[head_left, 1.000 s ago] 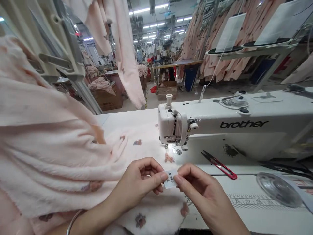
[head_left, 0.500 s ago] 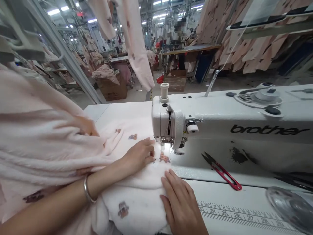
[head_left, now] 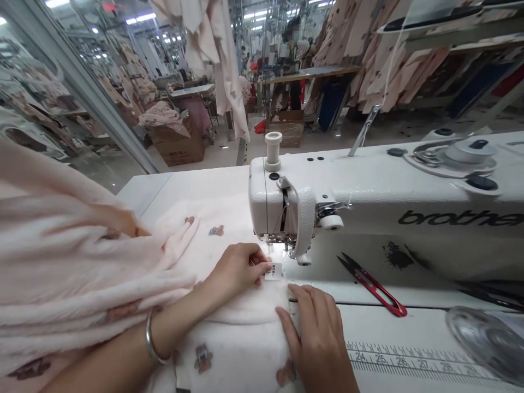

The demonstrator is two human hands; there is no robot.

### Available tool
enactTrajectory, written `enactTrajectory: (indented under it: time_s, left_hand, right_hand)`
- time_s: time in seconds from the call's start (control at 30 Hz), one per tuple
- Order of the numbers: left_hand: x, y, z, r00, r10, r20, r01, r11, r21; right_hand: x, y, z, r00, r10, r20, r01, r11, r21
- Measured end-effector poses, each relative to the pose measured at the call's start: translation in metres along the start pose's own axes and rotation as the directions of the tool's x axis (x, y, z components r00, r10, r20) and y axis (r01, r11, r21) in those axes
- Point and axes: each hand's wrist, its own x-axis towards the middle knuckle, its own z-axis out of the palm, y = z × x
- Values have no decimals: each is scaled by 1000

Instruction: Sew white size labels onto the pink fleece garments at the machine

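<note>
Pale pink plush fabric (head_left: 233, 305) with small bear prints lies on the sewing machine's bed and runs up under its needle area. My left hand (head_left: 235, 270), a silver bangle on its wrist, pinches a small white label (head_left: 273, 271) with dark print. That label lies on the fabric just in front of the presser foot of the white sewing machine (head_left: 282, 202). At the fabric's right edge rests my right hand (head_left: 317, 327), its thumb and fingers apart and the fingertips touching the edge.
Red-handled thread snips (head_left: 374, 286) lie right of the needle. Dark scissors (head_left: 491, 295) and a blurred clear round object (head_left: 483, 338) are farther right, beyond a printed ruler (head_left: 409, 363). Bulky fabric (head_left: 61, 262) is heaped at left. A person (head_left: 295, 41) sits in the background.
My left hand has gone from lying on the fabric to pinching the white label, which now shows by the needle. My right hand has shifted slightly right, and the view has turned a little.
</note>
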Motion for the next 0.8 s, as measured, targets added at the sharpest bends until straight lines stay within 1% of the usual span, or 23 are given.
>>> enactTrajectory:
  time_s: [0.13,0.33,0.57,0.67,0.8]
  left_hand:
    - [8,-8,6,999,-24,-29,24,1000,2]
    - [8,-2,6,998,-46,-45,48,998,36]
    - [9,-4,7,998,-37,-41,39,998,58]
    - [8,-3,7,998,-37,-60,42,996,76]
    - [9,-3,9,997,-44,-58,51,991,128]
  right_hand:
    - [-2,0,1,999,-6,43,8,999,-44]
    - [-1,0,-2,994,10,109,-9,1000,-14]
    - [2,0,0,988,29,151,-29,1000,-1]
    - [3,0,0,987,40,154,-40,999,0]
    - [0,-1,-1,990,38,136,-37,999,-15]
